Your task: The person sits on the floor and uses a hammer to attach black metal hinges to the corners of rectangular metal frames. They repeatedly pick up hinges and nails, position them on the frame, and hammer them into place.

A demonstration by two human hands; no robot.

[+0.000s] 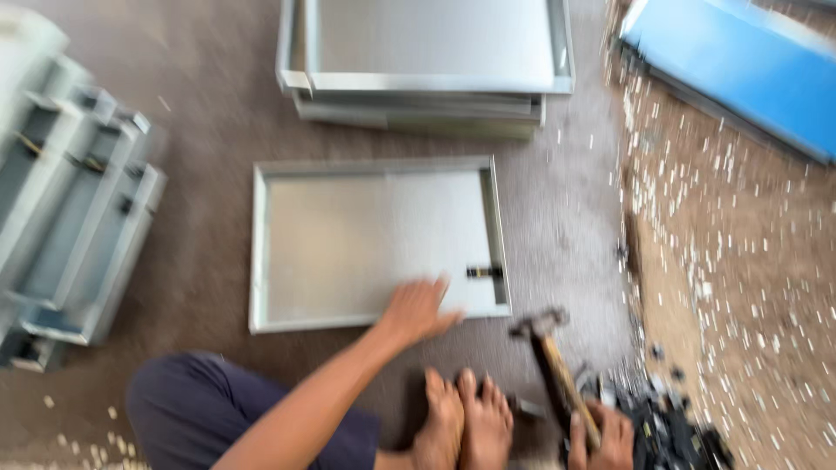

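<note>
Hands at floor level: left hand point(416, 309) spread flat on the near edge of a shallow rectangular sheet-metal tray point(376, 242) lying on the floor; right hand point(601, 437) wrapped around a wooden-handled hammer point(550, 348), steel head just beside the tray's corner.

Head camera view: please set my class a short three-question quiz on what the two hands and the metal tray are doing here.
1. True or false: the left hand rests flat on the shallow metal tray.
2. What does the right hand hold?
A) a hammer
B) a paint brush
C) a blue sheet
3. Where does the stack of trays lie relative to the single tray: nearer the person or farther away?

Key
1. True: its palm lies on the tray's near edge.
2. A: the hammer, gripped by its wooden handle, head toward the tray.
3. Farther away, at the top of the view.
</note>
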